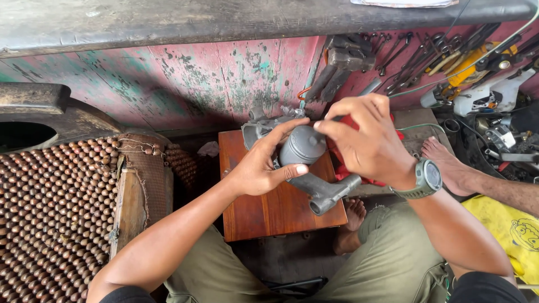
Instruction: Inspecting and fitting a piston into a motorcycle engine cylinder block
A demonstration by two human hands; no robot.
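Note:
My left hand [263, 164] grips a grey metal engine part [306, 154], a cylinder with a tube sticking out toward me, held above a small wooden stool [269, 210]. My right hand [364, 134] rests on the part's far side, fingers closed around a dark thin tool handle pressed against it; a red cloth [343, 168] shows beneath that hand. A grey watch [428, 178] sits on my right wrist. Another grey metal casting [255, 130] lies on the stool's far edge.
A beaded wooden seat cover [50, 213] fills the left. A peeling pink and green wooden wall [196, 78] stands ahead. Pliers, wrenches and a white power tool [483, 95] lie at the upper right. Another person's foot [449, 163] rests at right, beside a yellow bag [514, 230].

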